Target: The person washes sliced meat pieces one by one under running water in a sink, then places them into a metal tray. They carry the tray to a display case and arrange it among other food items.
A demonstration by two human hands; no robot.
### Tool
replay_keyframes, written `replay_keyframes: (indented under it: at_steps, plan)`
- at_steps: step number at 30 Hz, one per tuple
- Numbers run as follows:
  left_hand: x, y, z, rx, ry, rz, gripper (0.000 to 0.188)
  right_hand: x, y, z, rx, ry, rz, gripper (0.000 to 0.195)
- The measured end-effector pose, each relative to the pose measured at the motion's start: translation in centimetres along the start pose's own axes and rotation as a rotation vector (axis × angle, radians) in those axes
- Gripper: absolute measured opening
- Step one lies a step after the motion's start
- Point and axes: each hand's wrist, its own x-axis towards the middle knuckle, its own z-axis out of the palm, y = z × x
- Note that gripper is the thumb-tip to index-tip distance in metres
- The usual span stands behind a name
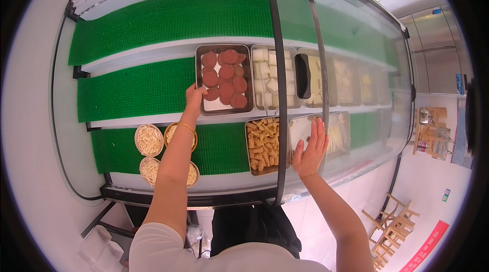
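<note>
My left hand (195,98) grips the left rim of a metal tray (250,108) on the middle shelf, which holds round reddish slices (227,89). My right hand (311,149) lies with spread fingers against the sliding glass door (359,119) of the display case. Right of the slices stands a metal tray of white chunks (272,85) with tongs in it. Below, a tray holds short tan rolled pieces (263,149). Several bowls of noodles (149,140) stand on the lower shelf, partly hidden by my left forearm.
Green textured mats (172,16) line the three shelves. A black door frame (280,81) crosses the case, and a black handle (303,76) is on the glass. More food trays (344,81) sit behind it. Wooden stools (395,233) are stacked on the floor at right.
</note>
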Motion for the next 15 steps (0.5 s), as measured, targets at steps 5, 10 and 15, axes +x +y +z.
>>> replay_keyframes:
  at_steps: [5,10,15]
  plan:
    - [3.0,-1.7,-3.6,0.579,0.167,0.576,0.036,0.2,-1.9,0.9,0.014,0.012,-0.046,0.053]
    - [1.7,1.7,-3.5,0.913,0.166,0.396,0.034,-1.1,-5.0,-0.2,-0.009,0.037,-0.064,0.049]
    - [4.5,5.4,-7.2,1.006,0.241,0.659,0.027,-1.6,-7.6,0.2,-0.047,0.035,-0.073,0.048]
